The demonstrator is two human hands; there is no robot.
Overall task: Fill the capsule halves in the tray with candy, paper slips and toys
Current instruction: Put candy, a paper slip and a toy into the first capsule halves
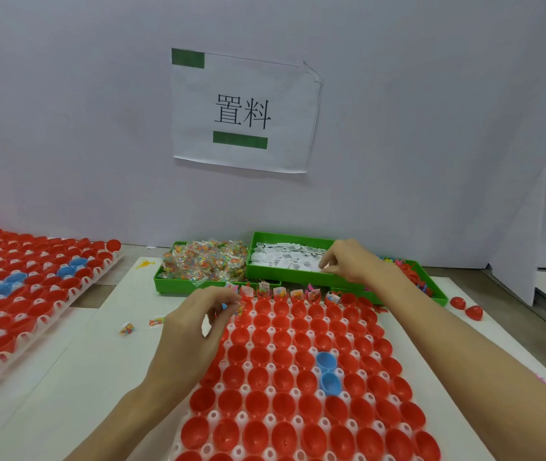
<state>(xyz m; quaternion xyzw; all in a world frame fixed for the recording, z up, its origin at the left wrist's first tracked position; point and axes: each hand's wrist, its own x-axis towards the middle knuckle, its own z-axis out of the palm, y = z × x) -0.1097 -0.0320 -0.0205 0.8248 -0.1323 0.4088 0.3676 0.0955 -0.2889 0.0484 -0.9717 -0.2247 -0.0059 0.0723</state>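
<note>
Head view: the right hand (348, 259) reaches into the green bin of slips (284, 257), fingertips curled onto them; the left hand (198, 324) pinches a candy packet (240, 309) at the capsule tray (298, 377) far row.

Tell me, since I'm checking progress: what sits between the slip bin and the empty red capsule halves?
In the head view, one row of filled halves stands between the slip bin and the empty halves.

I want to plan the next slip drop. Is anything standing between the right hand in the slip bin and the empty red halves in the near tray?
Nothing visible blocks it. The right hand is on the paper slips; only the green bin's low front wall lies before the empty red halves.
</note>
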